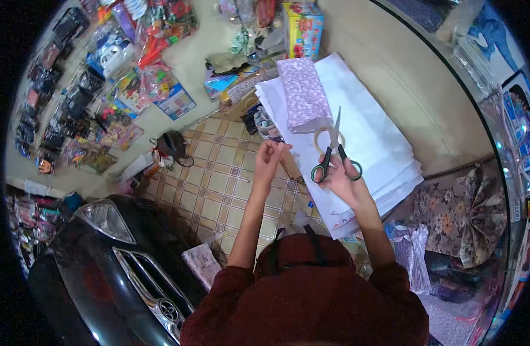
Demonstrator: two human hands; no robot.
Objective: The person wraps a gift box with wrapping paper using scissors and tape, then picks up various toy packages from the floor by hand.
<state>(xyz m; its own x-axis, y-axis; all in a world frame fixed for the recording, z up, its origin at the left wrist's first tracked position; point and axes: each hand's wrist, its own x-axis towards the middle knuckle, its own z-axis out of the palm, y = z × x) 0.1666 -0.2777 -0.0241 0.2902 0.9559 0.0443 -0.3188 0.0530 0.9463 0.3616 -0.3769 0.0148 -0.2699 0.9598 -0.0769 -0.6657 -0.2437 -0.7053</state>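
My right hand [341,181] holds a pair of scissors [335,137] with dark green-edged handles. Their blades point away from me, slightly parted, over white paper sheets [374,138]. To the left, my left hand [267,161] is raised beside the sheets' edge, its fingers drawn together in a pinch. Whatever it holds, if anything, is too small to make out. Beyond the scissors, a package in lilac floral wrap [304,92] lies on the stack. A pale roll of tape [316,140] rests at its near end, partly behind the blades.
A colourful box [303,32] stands at the far end of the sheets. Packaged goods [155,81] hang on the left wall. A black car front [98,271] stands at lower left on tiled floor [219,155]. Floral wrapping [461,213] and a glass edge [478,106] are at right.
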